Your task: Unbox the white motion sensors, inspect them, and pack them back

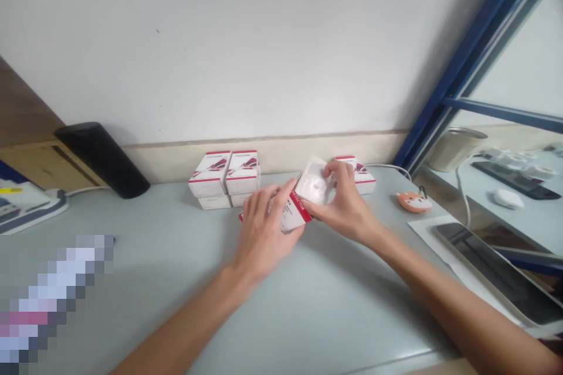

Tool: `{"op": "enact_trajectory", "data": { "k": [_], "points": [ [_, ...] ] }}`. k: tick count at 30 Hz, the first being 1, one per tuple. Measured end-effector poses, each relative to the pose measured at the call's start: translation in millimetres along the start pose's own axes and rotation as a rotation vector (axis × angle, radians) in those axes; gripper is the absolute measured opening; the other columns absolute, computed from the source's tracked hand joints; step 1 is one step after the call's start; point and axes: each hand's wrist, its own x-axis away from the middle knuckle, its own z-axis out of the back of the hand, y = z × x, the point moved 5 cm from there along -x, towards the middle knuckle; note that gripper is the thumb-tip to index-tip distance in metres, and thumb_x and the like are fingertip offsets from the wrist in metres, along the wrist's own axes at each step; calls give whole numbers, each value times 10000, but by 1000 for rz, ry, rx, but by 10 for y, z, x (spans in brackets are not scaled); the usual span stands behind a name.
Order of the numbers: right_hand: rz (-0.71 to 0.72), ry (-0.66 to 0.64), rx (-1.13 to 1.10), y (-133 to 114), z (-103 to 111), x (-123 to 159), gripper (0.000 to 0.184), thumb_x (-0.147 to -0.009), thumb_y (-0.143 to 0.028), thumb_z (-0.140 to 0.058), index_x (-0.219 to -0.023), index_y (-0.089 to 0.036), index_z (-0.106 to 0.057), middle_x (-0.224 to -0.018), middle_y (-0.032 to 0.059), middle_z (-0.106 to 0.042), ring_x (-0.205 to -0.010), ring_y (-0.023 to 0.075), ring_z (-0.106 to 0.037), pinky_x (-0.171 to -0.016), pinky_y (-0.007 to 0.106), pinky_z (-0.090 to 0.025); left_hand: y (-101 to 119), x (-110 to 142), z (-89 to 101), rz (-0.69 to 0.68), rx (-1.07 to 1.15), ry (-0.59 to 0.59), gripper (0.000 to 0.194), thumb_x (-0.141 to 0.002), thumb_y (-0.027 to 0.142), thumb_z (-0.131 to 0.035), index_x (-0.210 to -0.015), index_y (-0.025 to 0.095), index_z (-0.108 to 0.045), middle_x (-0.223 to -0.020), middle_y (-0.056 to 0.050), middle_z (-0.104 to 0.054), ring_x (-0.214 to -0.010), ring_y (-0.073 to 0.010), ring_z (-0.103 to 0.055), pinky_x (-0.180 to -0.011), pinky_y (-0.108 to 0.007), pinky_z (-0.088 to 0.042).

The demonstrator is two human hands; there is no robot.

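Note:
My left hand [268, 228] is wrapped around a small white and red cardboard box [292, 214], tilted above the table with its open end towards the right. At that end my right hand [345, 202] grips a white, clear-wrapped object [314, 181] between thumb and fingers. Its lower part is at the box mouth; I cannot tell how much of it is inside. Behind my left hand, stacked white and red boxes [209, 173] stand against the wall. One more such box [363, 179] sits behind my right hand, partly hidden by it.
A black cylinder [103, 158] leans at the back left. To the right are an orange animal-faced case [413, 201] and a dark tablet-like device [497, 269] on white paper. A blue-framed partition [448, 70] bounds the right side. At the left lies a pixelated item [57, 293].

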Motion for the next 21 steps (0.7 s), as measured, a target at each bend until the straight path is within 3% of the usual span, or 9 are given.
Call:
{"op": "enact_trajectory", "data": {
  "k": [6,11,18,21],
  "points": [
    [120,-90,-40,-98,59,0,567,-759,-442,-822,-1066,-287,-371,-1455,134,-338,-1436,321,-349,-1136,512,-422,-9,29,42,-69,-67,55,682,-867,192,-742,-1476,339,-474,-1258,-112,-545,-1147,-295,-597,-998,-475,-495],
    [82,-228,-203,-146,130,-4,504,-806,-410,-797,-1064,-286,-382,-1375,90,-439,-1327,266,-457,-1109,457,-471,43,6,77,-161,-123,38,548,-904,241,-726,-1416,336,-554,-1235,-115,-469,-1104,-285,-590,-954,-453,-525],
    [108,-232,-313,-126,97,5,507,-860,-528,-767,-1135,-288,-416,-1504,109,-388,-1357,264,-486,-1143,471,-473,0,9,55,-168,-147,22,542,-920,258,-706,-1427,317,-524,-1262,-138,-464,-1105,-308,-601,-946,-492,-542],
    [148,-243,-316,-106,90,1,469,-914,-593,-698,-1208,-300,-480,-1544,110,-352,-1452,270,-423,-1190,472,-443,-71,1,40,-112,-101,28,562,-931,286,-710,-1443,327,-483,-1271,-126,-499,-1148,-306,-606,-972,-483,-544]
  ]
}}
